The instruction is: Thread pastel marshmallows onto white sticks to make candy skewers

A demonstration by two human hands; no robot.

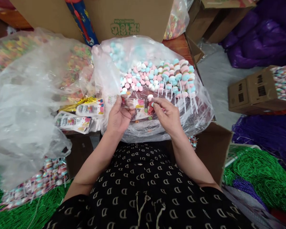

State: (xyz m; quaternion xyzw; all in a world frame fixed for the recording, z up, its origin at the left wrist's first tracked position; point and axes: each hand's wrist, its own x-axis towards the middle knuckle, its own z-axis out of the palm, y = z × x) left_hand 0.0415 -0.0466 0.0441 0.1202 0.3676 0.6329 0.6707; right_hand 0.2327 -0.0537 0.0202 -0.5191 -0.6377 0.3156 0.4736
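My left hand (120, 116) is closed around the near end of a small clear printed bag (138, 103), which points to the right. Just past the bag's end, my right hand (168, 114) pinches a few candies (150, 97), pink and pale blue; whether a stick runs through them is hidden by the fingers. Finished-looking candy skewers (178, 76) with white sticks lie beyond my right hand, on plastic sheeting. Loose pink, white and blue candies (138, 76) are heaped beyond both hands. To the left rest flat printed bags (72, 122) and gold twist ties (82, 102).
Large plastic bags of candy rings (78, 60) crowd the left side. A cardboard box (147, 19) stands at the back, with a blue patterned pouch (82, 24) against it. On the right floor are a candy-filled carton (257, 90) and green bead strands (259, 178).
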